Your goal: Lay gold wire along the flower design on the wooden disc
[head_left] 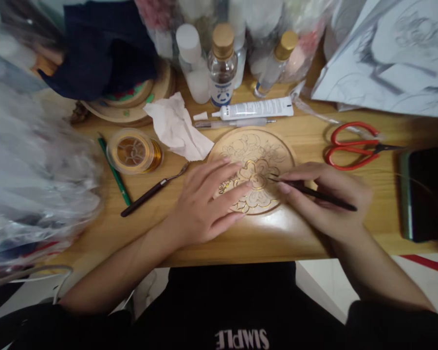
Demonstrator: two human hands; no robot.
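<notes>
Ideally, the left hand, fingers spread over the left part of the patterned disc, should press just enough to steady it near the near edge of the table, left of the red scissors. With the right hand pinching the slim dark tool close to its tip, small finger movements and a light touch would best spare the gold lines

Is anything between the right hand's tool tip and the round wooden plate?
Nothing visible: the right hand holds the dark tool with its tip over the plate; the left hand lies over its left side.
</notes>
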